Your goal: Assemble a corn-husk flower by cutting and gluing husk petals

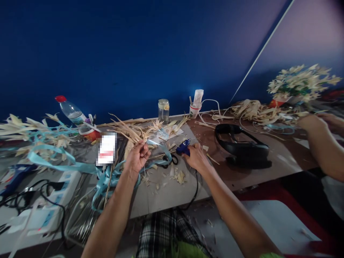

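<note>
My left hand [138, 157] is closed in a pinch on a thin stem with pale dried-leaf strips [139, 134] fanning out above it, over the grey table top [161, 193]. My right hand [197, 156] is wrapped round a blue glue gun [183, 147] resting on the table, its black cord [195, 190] trailing toward me. A light blue ribbon [80, 165] runs from the left under my left wrist. Leaf scraps [179, 176] lie between my hands.
Behind stand a glass jar [163, 110], a cup with tools [195, 109], a tilted bottle with a red cap [70, 110] and a black headset [242, 145]. Another person's arm [321, 143] works at the right near a bunch of dried-leaf flowers [299, 82]. A power strip [45, 215] lies left.
</note>
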Demonstrator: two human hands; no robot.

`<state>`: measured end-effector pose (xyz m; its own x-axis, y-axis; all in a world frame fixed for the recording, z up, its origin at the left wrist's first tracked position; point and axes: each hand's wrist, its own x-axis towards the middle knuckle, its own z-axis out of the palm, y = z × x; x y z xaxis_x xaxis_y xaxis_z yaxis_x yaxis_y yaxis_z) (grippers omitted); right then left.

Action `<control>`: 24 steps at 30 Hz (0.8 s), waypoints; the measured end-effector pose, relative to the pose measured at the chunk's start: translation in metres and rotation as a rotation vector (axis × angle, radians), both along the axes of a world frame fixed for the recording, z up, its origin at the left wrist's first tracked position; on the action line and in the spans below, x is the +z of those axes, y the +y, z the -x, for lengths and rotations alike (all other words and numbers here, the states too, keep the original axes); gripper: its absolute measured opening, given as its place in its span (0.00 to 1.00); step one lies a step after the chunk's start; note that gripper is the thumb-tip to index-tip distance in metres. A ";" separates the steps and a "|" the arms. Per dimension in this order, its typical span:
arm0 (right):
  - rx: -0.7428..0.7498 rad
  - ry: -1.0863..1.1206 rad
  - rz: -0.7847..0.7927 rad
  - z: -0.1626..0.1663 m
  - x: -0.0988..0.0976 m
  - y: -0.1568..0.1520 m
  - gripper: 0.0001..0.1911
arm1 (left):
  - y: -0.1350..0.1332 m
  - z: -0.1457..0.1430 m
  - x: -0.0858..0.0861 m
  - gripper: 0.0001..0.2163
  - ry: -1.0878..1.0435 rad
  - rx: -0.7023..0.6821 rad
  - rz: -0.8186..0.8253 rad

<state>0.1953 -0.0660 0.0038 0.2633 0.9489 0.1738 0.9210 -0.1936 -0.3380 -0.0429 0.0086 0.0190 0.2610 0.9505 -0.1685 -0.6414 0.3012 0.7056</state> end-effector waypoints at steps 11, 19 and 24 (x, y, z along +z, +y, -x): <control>0.575 1.222 -0.025 0.069 0.025 0.046 0.20 | -0.006 -0.003 0.000 0.05 0.048 -0.142 -0.079; 0.533 1.449 0.053 0.079 0.005 0.063 0.21 | -0.004 -0.002 -0.002 0.06 0.094 -0.157 -0.028; 0.551 1.444 0.061 0.073 0.006 0.066 0.16 | -0.007 -0.003 0.003 0.06 0.090 -0.200 0.009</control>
